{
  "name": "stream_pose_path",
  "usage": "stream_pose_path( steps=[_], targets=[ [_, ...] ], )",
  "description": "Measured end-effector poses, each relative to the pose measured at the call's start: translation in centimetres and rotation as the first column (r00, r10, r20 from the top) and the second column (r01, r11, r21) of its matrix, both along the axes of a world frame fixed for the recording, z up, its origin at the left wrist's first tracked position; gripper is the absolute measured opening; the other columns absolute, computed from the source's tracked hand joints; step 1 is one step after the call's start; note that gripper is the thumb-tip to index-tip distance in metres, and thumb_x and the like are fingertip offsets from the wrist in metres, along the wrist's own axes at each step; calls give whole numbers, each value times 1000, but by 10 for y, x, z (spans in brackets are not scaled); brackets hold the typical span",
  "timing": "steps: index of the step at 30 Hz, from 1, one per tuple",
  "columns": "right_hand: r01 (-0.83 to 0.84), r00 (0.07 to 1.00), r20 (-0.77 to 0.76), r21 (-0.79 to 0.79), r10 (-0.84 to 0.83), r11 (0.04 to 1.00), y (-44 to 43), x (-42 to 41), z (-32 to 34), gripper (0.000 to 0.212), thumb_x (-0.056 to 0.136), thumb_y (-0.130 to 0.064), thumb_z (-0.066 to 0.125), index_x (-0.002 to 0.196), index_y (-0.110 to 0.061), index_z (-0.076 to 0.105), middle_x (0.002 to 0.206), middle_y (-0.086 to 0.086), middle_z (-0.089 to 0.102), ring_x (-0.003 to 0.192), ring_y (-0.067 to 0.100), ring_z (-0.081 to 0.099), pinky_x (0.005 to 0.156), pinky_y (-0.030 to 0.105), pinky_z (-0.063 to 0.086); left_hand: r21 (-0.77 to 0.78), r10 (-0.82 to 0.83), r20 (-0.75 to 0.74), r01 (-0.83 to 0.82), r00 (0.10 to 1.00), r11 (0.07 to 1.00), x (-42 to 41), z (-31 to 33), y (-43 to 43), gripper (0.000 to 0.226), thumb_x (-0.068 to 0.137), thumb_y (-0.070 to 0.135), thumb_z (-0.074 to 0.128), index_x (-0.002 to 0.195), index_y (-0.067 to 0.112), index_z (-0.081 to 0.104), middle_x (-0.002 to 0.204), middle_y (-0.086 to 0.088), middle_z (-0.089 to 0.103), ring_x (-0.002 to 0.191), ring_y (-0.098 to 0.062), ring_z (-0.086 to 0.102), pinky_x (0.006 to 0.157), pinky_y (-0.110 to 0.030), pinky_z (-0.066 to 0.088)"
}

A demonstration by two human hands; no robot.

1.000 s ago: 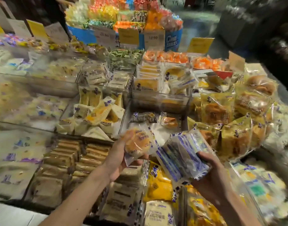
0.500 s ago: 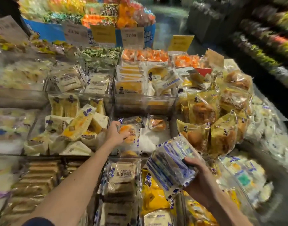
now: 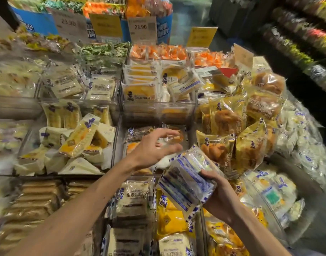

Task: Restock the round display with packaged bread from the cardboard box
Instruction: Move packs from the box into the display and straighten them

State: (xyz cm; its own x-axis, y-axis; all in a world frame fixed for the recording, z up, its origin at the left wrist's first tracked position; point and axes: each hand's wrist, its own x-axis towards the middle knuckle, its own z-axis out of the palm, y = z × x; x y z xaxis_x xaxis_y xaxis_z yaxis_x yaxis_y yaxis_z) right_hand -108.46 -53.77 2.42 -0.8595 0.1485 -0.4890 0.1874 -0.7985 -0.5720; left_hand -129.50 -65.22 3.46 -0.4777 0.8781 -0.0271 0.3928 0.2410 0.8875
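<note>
Crinkly clear bread packets [image 3: 186, 179] fill right hand [image 3: 220, 195].

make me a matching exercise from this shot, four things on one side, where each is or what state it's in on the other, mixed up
Things
1. left hand
2. right hand
3. stack of blue-striped packets
4. yellow price card

Places or states
A. held in the right hand, lower middle
B. open, fingers spread, over the middle clear bin
C. standing at the top of the display, between two white 23.90 cards
D. closed around a stack of packets

Pairs: 1-B, 2-D, 3-A, 4-C
</note>
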Motion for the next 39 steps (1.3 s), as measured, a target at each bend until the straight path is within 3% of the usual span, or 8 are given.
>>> stream_pose_path(
  steps=[3,5,15,19,24,29,35,39],
  targets=[
    [-81,996,-37,-9,80,997,2,-1,3,77,62,-31,89,130,-4,64,137,24,58,115,37,64,98,47,52,-149,-399,26,398,917,905,25,33,-9,68,71,55,82,130,59,48,156,24,27,143,3,25,114,-29,25],
    [-107,993,-47,-19,106,994,1,-1,4,75,67,-37,87,131,-6,63,139,25,55,120,38,60,100,48,50,-219,-423,-117,392,899,894,34,32,-14,73,72,43,86,135,48,51,156,20,27,141,2,26,112,-22,21],
    [-153,988,13,-11,153,988,-2,15,-16,118,39,-59,95,137,-5,57,141,32,50,132,48,47,114,63,30,-6,-61,-171,61,983,998,34,10,-26,22,87,28,74,108,30,71,106,16,69,99,0,62,86,-30,49],
    [-130,991,25,10,130,991,0,16,-18,76,24,-31,104,91,-5,80,108,25,71,91,38,72,71,46,61,112,159,5,-158,987,981,21,12,-21,34,85,60,62,102,33,73,93,7,73,87,-8,67,74,-29,55],
    [-90,995,53,57,87,994,9,17,-18,70,35,-16,103,99,-2,77,107,24,72,85,35,73,69,41,61,14,290,149,-295,945,955,-4,8,-1,46,91,47,62,88,2,71,76,-9,69,56,-10,64,46,-30,49],
    [-34,995,96,76,26,997,25,27,-20,90,45,-21,101,123,2,63,125,26,65,99,37,70,77,43,60,-275,218,7,-208,976,939,-41,-23,29,32,91,45,67,75,18,66,80,-12,72,58,-26,66,51,-37,50],
    [-20,993,114,104,8,994,35,36,-17,51,50,-21,98,92,-2,76,111,23,70,92,34,71,76,44,60,-518,-31,-151,-52,988,854,-52,-55,74,35,90,44,69,100,10,67,73,2,69,56,-8,64,46,-18,38],
    [43,992,113,124,-57,991,38,39,-10,9,84,-10,71,80,-5,77,106,22,72,87,31,73,71,41,61,-471,-28,-469,-224,883,853,-44,-85,89,55,82,62,68,107,13,65,104,-7,69,94,-25,64,68,-31,44]
  ],
)
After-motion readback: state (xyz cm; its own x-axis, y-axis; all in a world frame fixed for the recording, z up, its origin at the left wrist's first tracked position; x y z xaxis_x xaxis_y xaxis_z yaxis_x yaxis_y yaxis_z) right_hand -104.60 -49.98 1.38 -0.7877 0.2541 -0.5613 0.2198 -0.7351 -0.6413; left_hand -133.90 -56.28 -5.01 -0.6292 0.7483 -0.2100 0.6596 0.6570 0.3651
